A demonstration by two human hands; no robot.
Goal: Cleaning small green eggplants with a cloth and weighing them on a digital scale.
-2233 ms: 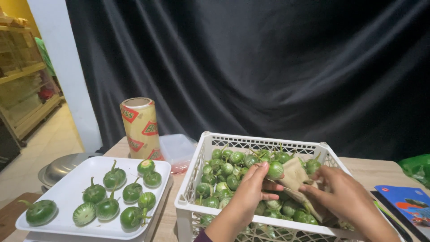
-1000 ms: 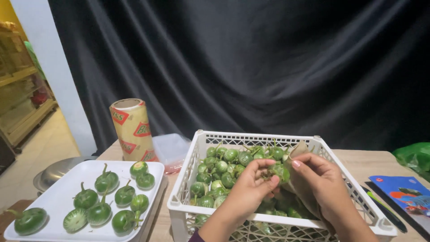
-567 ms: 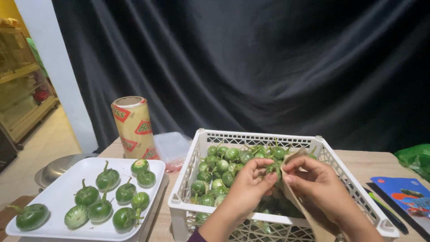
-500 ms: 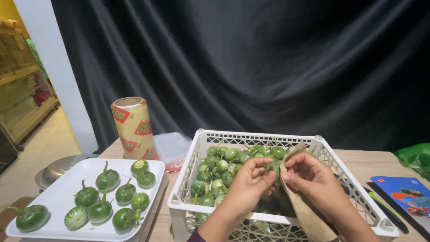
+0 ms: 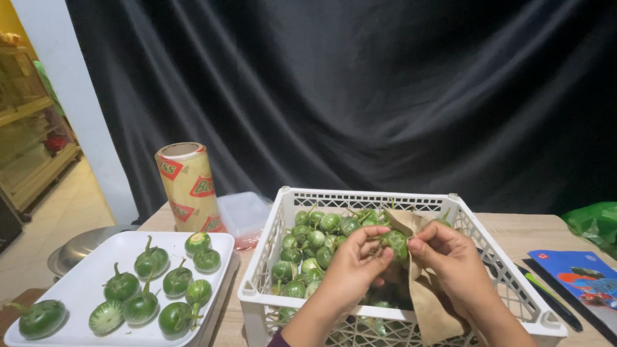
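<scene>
Left hand [image 5: 355,263] and right hand [image 5: 450,257] both pinching one small green eggplant [image 5: 393,240] over white lattice crate [image 5: 270,225] of glossy round ones, brown paper [image 5: 427,302] beneath; pale wooden table [image 5: 520,228], white tray [image 5: 83,289], black draped curtain [image 5: 385,90]

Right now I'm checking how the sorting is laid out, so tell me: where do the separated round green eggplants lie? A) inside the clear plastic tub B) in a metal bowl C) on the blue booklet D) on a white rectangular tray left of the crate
D: the loose green eggplants lie on the white tray, which sits to the left of the white crate that the hands work over.
</scene>
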